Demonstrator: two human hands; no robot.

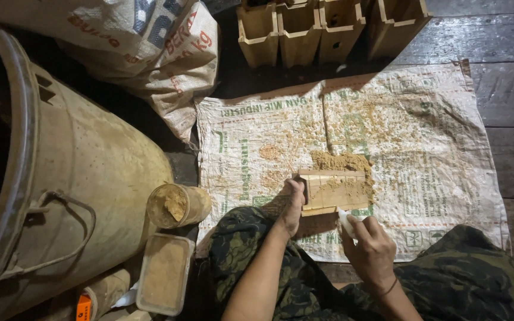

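Observation:
A small open wooden box [334, 190] lies on a white woven sack sheet [423, 148] spread on the floor. Tan sawdust-like powder [341, 160] fills it and is heaped along its far edge. My left hand [293, 205] grips the box's left end and steadies it. My right hand [371, 249] holds a small white scraper [346, 223] whose tip meets the box's near edge. Both my knees, in camouflage trousers, frame the near side of the sheet.
A large dusty metal drum [72, 178] with a wire handle stands at left. Beside it sit a round cup of tan powder [176, 205] and a rectangular tub of powder [163, 273]. Several wooden boxes [322, 27] line the back; a printed sack [150, 41] lies upper left.

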